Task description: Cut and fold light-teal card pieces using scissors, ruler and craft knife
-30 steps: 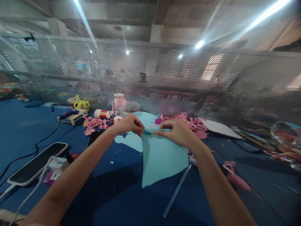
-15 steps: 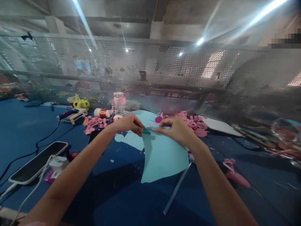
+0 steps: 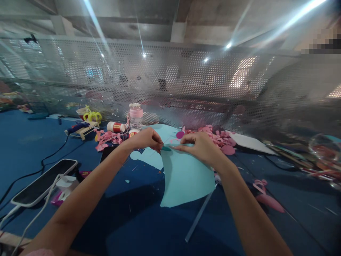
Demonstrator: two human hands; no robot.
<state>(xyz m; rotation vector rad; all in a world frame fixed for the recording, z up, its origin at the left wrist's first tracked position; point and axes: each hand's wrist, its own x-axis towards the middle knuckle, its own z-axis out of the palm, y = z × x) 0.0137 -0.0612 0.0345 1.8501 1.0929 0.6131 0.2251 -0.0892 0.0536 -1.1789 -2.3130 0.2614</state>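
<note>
A light blue sheet, paper or thin foam, hangs above the blue table between my hands. My left hand pinches its upper left corner, where a darker teal edge shows folded over. My right hand grips the top edge just beside that corner, thumb and forefinger pressed together. Behind the sheet lie more light blue cut pieces. A clear stick, perhaps a glue stick, lies on the table under the sheet's lower right side.
Pink cut scraps lie in heaps behind my hands. A clear bottle with a pink collar stands near the perforated screen. At left are a phone with cables and a glue gun. A pink piece lies at right.
Hardly anything differs. Both hands keep their pinch on the light blue sheet at almost the same spot, and the view has shifted very slightly.
</note>
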